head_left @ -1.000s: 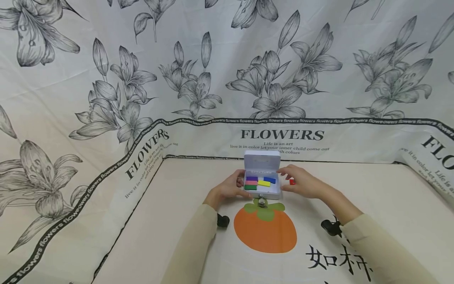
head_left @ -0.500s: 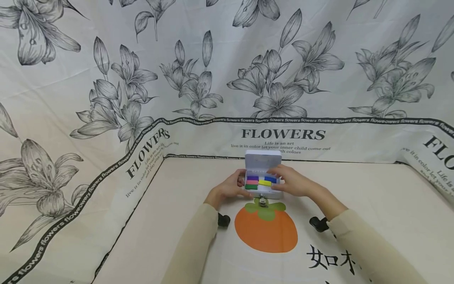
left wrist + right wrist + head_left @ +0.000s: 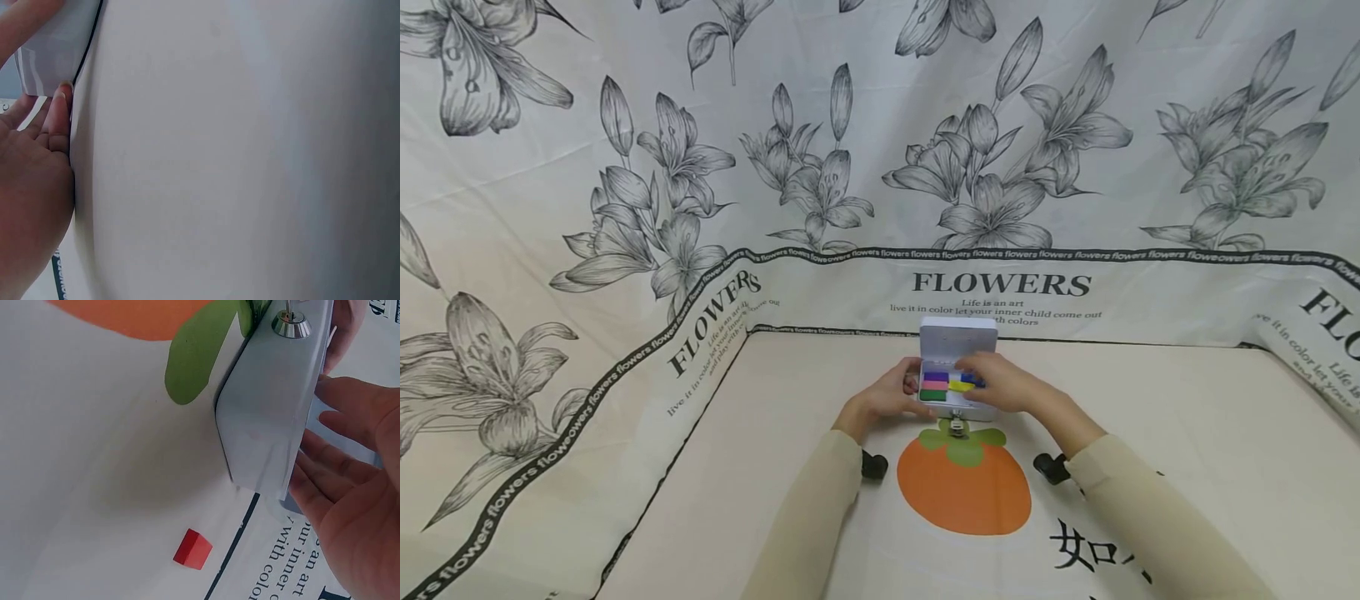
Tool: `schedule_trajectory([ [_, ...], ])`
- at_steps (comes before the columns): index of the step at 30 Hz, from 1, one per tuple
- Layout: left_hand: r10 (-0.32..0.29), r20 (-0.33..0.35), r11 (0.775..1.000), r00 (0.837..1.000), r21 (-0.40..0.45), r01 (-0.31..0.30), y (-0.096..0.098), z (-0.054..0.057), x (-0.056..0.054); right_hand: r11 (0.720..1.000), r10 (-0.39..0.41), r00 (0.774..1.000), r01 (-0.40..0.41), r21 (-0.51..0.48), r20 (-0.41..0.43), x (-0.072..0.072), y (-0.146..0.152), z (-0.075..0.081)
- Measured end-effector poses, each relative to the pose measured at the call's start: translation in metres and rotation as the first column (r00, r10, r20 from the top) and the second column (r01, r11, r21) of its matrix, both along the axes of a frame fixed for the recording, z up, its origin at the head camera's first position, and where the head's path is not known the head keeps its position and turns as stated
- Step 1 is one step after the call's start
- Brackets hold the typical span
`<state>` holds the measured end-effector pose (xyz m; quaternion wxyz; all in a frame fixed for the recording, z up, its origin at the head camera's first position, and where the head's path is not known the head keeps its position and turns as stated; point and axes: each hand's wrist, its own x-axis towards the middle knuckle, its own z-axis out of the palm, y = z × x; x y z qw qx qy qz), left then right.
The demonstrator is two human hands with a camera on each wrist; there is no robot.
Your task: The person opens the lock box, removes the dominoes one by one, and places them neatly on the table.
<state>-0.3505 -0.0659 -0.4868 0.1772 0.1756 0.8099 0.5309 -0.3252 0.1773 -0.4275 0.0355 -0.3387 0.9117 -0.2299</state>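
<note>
A small white lidded box (image 3: 958, 337) with a key lock (image 3: 292, 325) stands raised-lid on the table. My left hand (image 3: 887, 392) holds its left side, thumb at the front, fingers round the side. Inside lie a purple block (image 3: 936, 377), a pink block (image 3: 934, 386), a green block (image 3: 933, 396), a yellow block (image 3: 958, 386) and a blue block (image 3: 972, 380). Over the box's right half, my right hand (image 3: 1007, 383) reaches in, thumb and fingers apart beside the yellow and blue blocks. Its fingertips are partly hidden by the box wall in the right wrist view.
On the table right of the box, a red block (image 3: 192, 550) shows in the right wrist view. An orange persimmon print (image 3: 964, 487) lies in front of the box on the tablecloth. Behind stands a floral curtain (image 3: 820, 192).
My right hand has moved left from beside the box into its right half, over the yellow and blue blocks. My left hand has kept its hold on the box.
</note>
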Motion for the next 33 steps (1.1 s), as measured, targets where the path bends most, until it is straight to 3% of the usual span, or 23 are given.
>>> schedule_trajectory([
  [13, -0.006, 0.000, 1.000, 1.000, -0.004, 0.006, 0.000, 0.002, 0.001, 0.993, -0.044, 0.999, 0.044, 0.106, -0.010, -0.001, -0.012, 0.003],
  [18, -0.005, -0.002, 1.000, 1.000, -0.005, 0.005, 0.000, 0.002, 0.001, 0.992, -0.047, 0.999, 0.047, 0.115, -0.001, -0.001, -0.012, 0.004],
  [27, 0.003, -0.002, 1.000, 1.000, -0.010, -0.003, 0.000, 0.002, 0.000, 0.996, -0.042, 0.995, 0.034, 0.085, 0.090, -0.005, -0.013, 0.004],
  [33, 0.003, 0.004, 1.000, 1.000, -0.007, -0.003, 0.001, 0.002, 0.001, 0.996, -0.015, 0.997, 0.007, 0.094, 0.081, -0.010, -0.012, 0.000],
])
